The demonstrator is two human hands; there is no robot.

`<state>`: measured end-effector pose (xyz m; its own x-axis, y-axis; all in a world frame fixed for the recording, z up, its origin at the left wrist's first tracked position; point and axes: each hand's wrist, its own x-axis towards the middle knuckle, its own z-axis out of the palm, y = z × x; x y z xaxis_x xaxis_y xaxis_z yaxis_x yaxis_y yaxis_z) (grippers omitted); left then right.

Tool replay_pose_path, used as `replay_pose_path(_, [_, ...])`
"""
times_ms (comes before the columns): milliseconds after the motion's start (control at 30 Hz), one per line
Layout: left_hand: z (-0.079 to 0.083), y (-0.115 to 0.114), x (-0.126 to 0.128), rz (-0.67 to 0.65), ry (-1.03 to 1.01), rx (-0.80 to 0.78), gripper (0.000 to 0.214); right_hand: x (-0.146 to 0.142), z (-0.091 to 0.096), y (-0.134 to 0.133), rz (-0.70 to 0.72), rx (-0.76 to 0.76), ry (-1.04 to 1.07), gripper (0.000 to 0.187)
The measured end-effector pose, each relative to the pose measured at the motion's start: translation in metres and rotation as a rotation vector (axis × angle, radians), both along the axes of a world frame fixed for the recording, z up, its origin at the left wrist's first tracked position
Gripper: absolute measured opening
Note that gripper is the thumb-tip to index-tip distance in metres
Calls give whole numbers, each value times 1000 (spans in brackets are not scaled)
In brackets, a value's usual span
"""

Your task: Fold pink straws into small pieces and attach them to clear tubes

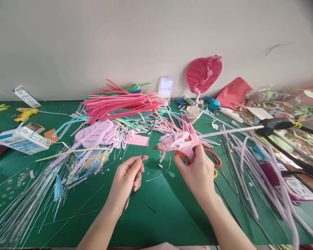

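Note:
My left hand (127,178) is closed in a pinch on a thin metal wire (145,147) that runs up and away over the green mat (159,208). My right hand (198,170) grips a pink hot glue gun (178,143), its nozzle pointing left toward the wire, a clear glue stick (229,131) sticking out behind it. Pink pipe-cleaner bits cling to the gun. Orange-handled scissors (216,159) lie just beside my right hand.
A heap of pink, green and blue pipe cleaners (120,102) lies behind. A lilac leaf shape (94,136), thin wires (23,208), a white box (23,139), a yellow glue gun (26,113), a red leaf fan (203,74), lilac stems (271,173) and paper scraps surround the hands.

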<state>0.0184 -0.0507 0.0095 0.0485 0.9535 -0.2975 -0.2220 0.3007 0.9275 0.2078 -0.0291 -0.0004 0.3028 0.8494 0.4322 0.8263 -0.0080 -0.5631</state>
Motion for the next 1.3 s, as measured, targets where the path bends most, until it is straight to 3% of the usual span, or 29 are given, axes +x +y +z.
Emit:
replay_pose_path(167, [-1,0,0,35,-51,-40,25,1,-2,0,-12,-4,-4,33])
replay_pose_path(333, [1,2,-3,-18,-63,-86,28,1,-2,0,-20,-21,-6,34])
replay_pose_path(733, [0,5,-1,27,-5,-30,27,0,-4,-2,58,110,-67,33])
replay_pose_path(1300, [1,3,-1,23,25,0,23,0,-5,-4,137,138,-142,30])
